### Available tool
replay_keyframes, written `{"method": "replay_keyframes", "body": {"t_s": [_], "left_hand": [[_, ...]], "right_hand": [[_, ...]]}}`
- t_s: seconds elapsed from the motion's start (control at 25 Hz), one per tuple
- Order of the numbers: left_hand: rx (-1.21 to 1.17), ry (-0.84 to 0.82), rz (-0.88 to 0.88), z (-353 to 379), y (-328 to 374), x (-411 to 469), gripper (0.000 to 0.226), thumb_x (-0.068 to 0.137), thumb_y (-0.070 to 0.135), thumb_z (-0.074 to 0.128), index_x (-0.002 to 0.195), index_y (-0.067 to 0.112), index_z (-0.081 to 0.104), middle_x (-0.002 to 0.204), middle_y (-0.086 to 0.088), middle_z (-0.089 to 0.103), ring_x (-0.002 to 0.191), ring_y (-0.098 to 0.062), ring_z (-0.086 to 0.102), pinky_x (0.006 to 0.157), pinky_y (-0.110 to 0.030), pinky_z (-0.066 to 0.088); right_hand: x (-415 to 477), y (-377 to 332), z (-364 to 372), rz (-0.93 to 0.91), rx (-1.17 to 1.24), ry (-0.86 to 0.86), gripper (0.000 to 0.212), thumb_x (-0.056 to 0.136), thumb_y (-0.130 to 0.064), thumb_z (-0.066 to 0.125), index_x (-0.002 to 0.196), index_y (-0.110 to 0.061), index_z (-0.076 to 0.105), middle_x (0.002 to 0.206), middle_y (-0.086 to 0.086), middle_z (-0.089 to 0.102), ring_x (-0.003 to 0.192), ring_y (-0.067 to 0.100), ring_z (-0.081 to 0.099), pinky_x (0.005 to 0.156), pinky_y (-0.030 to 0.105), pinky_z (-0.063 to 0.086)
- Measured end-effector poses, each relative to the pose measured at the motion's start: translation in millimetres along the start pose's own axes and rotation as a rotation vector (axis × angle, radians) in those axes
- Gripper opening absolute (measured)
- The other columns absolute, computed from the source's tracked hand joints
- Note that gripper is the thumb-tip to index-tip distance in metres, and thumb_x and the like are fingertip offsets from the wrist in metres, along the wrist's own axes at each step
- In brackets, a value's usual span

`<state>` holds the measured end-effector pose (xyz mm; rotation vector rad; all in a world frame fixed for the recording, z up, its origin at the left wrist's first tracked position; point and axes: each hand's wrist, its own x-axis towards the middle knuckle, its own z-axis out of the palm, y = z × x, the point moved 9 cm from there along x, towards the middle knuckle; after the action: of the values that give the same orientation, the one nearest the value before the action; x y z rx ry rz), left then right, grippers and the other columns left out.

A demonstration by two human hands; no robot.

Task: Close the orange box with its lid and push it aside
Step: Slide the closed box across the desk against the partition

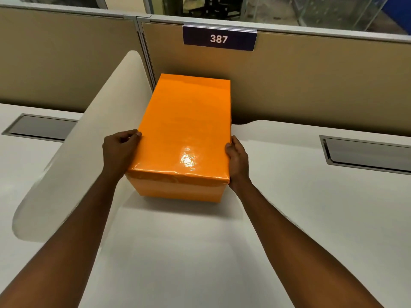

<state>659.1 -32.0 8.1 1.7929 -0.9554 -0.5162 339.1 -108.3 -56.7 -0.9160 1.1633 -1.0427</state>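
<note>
The orange box (178, 192) stands on the white desk (200, 252), its far end close to the tan partition. Its glossy orange lid (186, 130) sits on top and covers it; the box's paler front wall shows under the lid's near edge. My left hand (119, 150) grips the lid's left side near the front, thumb on the top edge. On the opposite side, my right hand (236, 160) presses against the lid, fingers wrapped around its rim. Both forearms reach in from the bottom of the view.
A white curved divider (89, 134) rises just left of the box. A tan partition (289, 85) with a "387" sign (219, 38) closes the back. Grey cable hatches sit in the desk at left (42, 127) and right (367, 154).
</note>
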Motion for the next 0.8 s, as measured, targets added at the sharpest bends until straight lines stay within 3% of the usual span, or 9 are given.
{"method": "replay_keyframes", "body": {"t_s": [0.12,0.24,0.52,0.72,0.8], "left_hand": [[0.091,-0.016,0.009,-0.6,-2.2,9.8,0.040,0.088,0.027,0.062,0.121,0.006,0.063,0.121,-0.018,0.066,0.110,-0.029,0.062,0.097,-0.040,0.047],[0.239,-0.010,0.053,-1.9,-0.3,16.4,0.039,0.089,0.028,0.060,0.121,0.005,0.063,0.119,-0.019,0.067,0.111,-0.031,0.062,0.095,-0.032,0.041],[0.550,0.012,0.247,7.7,14.7,12.6,0.035,0.094,0.021,0.050,0.116,-0.004,0.062,0.116,-0.028,0.065,0.105,-0.041,0.062,0.095,-0.045,0.045],[0.640,0.041,0.255,3.2,9.5,5.4,0.033,0.096,0.018,0.046,0.109,-0.008,0.063,0.128,-0.029,0.057,0.116,-0.041,0.056,0.102,-0.049,0.042],[0.643,0.041,0.274,-1.4,8.7,4.9,0.033,0.096,0.019,0.045,0.105,-0.007,0.064,0.123,-0.029,0.060,0.112,-0.041,0.058,0.100,-0.050,0.045]], "right_hand": [[8.4,5.0,7.7,0.005,-0.010,0.008,0.050,0.096,-0.027,0.044,0.144,-0.019,0.032,0.143,0.006,0.044,0.113,0.022,0.054,0.093,0.041,0.048],[13.7,9.7,15.4,0.006,-0.052,0.001,0.051,0.096,-0.030,0.044,0.145,-0.019,0.031,0.144,0.006,0.044,0.122,0.028,0.051,0.101,0.051,0.044],[17.6,10.5,39.1,-0.021,-0.099,-0.019,0.049,0.096,-0.034,0.041,0.144,-0.031,0.029,0.145,0.001,0.043,0.121,0.026,0.051,0.100,0.052,0.045],[13.2,12.9,53.1,-0.033,-0.137,-0.028,0.049,0.098,-0.034,0.038,0.145,-0.032,0.027,0.149,0.002,0.039,0.127,0.028,0.047,0.102,0.054,0.042],[9.2,13.3,57.0,-0.043,-0.150,-0.010,0.048,0.098,-0.034,0.038,0.145,-0.031,0.027,0.150,0.002,0.038,0.129,0.028,0.045,0.104,0.054,0.041]]}}
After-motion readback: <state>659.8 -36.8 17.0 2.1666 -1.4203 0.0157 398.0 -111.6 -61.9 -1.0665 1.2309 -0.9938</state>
